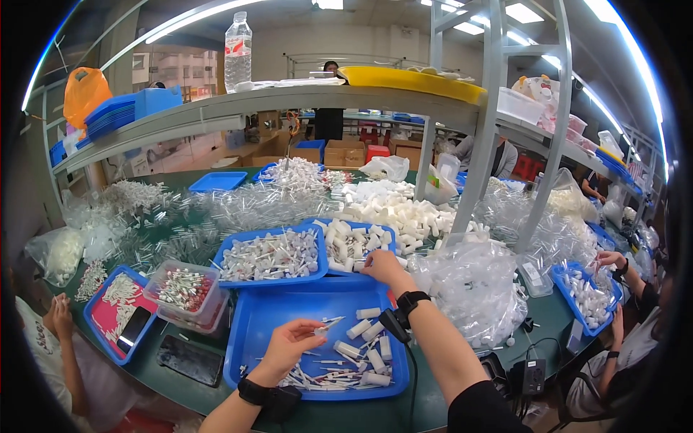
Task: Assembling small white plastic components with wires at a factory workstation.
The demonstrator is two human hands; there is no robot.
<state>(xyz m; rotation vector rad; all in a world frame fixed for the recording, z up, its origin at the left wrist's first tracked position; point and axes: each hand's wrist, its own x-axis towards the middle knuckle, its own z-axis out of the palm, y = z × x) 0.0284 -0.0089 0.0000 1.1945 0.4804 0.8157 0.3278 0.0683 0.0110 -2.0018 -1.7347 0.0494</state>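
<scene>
My left hand [289,348] is closed, pinching a small white-capped applicator wand [330,322] above the large blue tray [260,307]. In that tray lie white cylindrical caps [375,361] and a heap of thin white applicator sticks [310,379], some with reddish parts. My right hand [386,268] reaches to the near right corner of a smaller blue tray [393,242] full of white caps [346,238]. Its fingers are curled down at the caps; whatever lies between them is hidden. Both wrists wear dark bands with small boxes.
Another blue tray [317,270] heaped with white-capped pieces adjoins on the left. Further left are clear tubs [206,317], a phone [189,359] and a pink-lined tray [101,328]. Clear plastic bags [473,289] lie to the right. A shelf [303,99] spans above; people sit on both sides.
</scene>
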